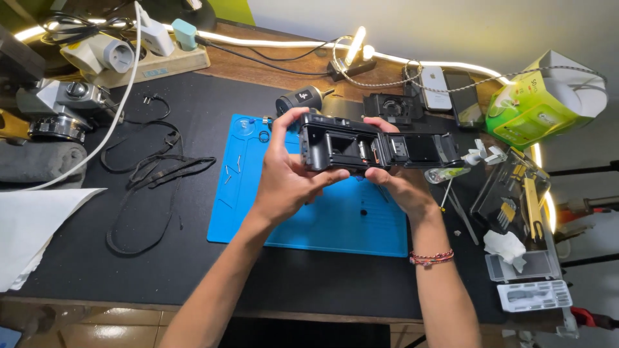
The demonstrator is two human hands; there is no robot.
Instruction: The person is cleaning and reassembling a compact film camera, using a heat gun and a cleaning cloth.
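A black compact film camera with its back door swung open to the right is held above a blue work mat. My left hand grips the camera's left end, thumb on top and fingers underneath. My right hand holds the camera near the hinge, fingers curled over the top edge and the palm below. The open film chamber faces me. A beaded bracelet circles my right wrist.
A black camera strap lies left of the mat. Behind the camera sit a small black cylinder, a black square part and two phones. A screwdriver kit, tissue and plastic trays lie right; a power strip and an old camera sit left.
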